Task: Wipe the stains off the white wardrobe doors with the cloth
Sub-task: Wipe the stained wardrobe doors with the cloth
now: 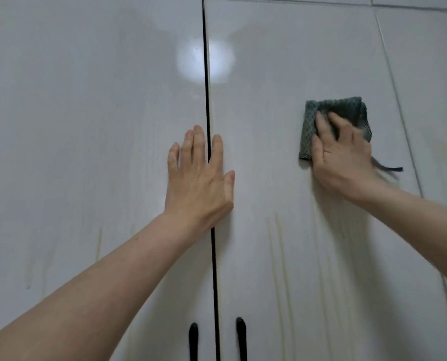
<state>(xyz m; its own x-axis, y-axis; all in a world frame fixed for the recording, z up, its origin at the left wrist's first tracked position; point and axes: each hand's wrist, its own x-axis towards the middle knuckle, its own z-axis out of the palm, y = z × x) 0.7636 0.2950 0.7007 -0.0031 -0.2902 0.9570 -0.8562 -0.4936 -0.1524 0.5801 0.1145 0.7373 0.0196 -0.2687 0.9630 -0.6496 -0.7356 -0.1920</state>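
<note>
Two white wardrobe doors fill the view, the left door (87,126) and the right door (282,74), split by a dark vertical gap. My left hand (200,178) lies flat with straight fingers across that gap, pressing on both doors. My right hand (342,157) presses a folded green cloth (321,110) flat against the right door, fingers spread over it. A loose strip of the cloth hangs out to the right of the wrist. Yellowish drip stains (279,256) run down the right door below the cloth. Fainter streaks (98,243) mark the left door.
Two black handles (193,340) (241,337) sit at the bottom on either side of the gap. A round bright reflection of a light (193,63) shows high on the doors. Another white panel (430,87) adjoins on the right.
</note>
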